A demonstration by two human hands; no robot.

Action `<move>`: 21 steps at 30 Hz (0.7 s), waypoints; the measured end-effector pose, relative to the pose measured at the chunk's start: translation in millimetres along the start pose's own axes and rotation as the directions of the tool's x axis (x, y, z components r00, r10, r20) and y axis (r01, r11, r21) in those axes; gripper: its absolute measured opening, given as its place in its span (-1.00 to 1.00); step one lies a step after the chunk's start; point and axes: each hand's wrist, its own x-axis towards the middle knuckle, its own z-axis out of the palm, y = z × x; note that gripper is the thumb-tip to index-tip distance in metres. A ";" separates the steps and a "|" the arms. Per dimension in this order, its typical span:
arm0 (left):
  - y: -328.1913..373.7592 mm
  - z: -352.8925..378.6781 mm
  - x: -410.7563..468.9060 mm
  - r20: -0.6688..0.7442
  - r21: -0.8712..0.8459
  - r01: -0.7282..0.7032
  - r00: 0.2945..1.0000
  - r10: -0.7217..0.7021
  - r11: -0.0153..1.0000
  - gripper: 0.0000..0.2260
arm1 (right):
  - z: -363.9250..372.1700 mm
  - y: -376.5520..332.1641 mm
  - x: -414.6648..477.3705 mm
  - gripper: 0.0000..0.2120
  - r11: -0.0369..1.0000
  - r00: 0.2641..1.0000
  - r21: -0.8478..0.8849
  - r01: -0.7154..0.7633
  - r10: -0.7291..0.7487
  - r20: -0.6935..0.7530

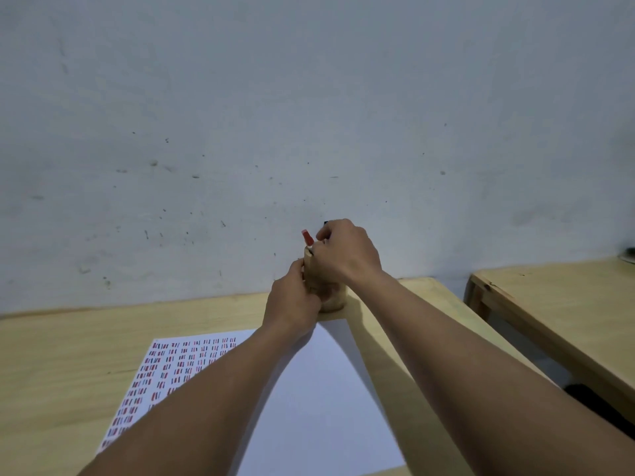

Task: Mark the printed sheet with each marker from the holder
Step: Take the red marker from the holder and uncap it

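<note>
While hands [292, 297] grip, wooden holder [330, 297] with red marker [307, 237], perhaps others.

Scuffed pale grey-blue wall [309, 97] behind light wooden table [51, 355]; second light wooden table [556, 304] at right (gap between).

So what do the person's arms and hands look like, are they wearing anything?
Both arms are bare from as far up as the picture shows down to the fingers: no sleeves, gloves, watch or bracelets. The left hand and the right hand show no rings that I can make out, though some fingers are hidden. Both forearms are long and slim, stretching up from the bottom edge.
</note>
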 end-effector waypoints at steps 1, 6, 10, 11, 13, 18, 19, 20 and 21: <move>0.2 -0.4 -0.6 0.000 0.008 -0.003 1.000 0.003 1.000 -0.58 | 1.0 -1.8 0.7 -0.77 1.000 1.000 -0.030 0.003 -0.003 0.021; 3.8 -4.2 -3.4 0.027 0.015 0.009 1.000 -0.009 1.000 -0.55 | 5.5 -4.1 7.7 -0.82 0.996 0.997 -0.090 -0.010 0.017 0.076; 8.3 -6.1 -5.3 0.040 -0.001 0.012 0.999 -0.012 1.000 -0.52 | 5.0 -1.9 11.0 -0.84 0.996 0.996 -0.084 0.024 -0.017 0.090; 8.3 -5.6 -4.9 0.034 0.000 0.013 0.999 -0.013 1.000 -0.55 | 5.2 -0.7 10.1 -0.84 0.995 0.996 -0.090 0.040 -0.034 0.077; 8.5 -4.6 -5.0 0.024 0.000 0.017 1.000 -0.017 1.000 -0.61 | 5.2 0.5 6.2 -0.82 0.993 0.997 -0.092 0.067 -0.065 0.031; 8.3 -1.6 -10.2 0.012 -0.016 0.044 0.999 -0.044 0.999 -0.59 | -7.7 -3.8 0.0 -0.79 0.993 0.994 0.082 0.088 -0.083 -0.069; 8.9 -2.1 -11.8 0.006 -0.014 0.051 0.999 -0.050 0.999 -0.58 | -13.2 -6.3 -1.5 -0.79 0.989 0.993 0.120 0.092 -0.083 -0.084; 10.7 -3.7 -13.4 0.007 -0.005 0.056 0.998 -0.056 0.998 -0.57 | -18.6 -9.3 -2.9 -0.78 0.984 0.992 0.146 0.099 -0.085 -0.098; 12.9 -6.2 -15.0 0.008 0.008 0.060 0.998 -0.060 0.998 -0.56 | -24.5 -12.8 -4.8 -0.78 0.981 0.989 0.160 0.111 -0.093 -0.116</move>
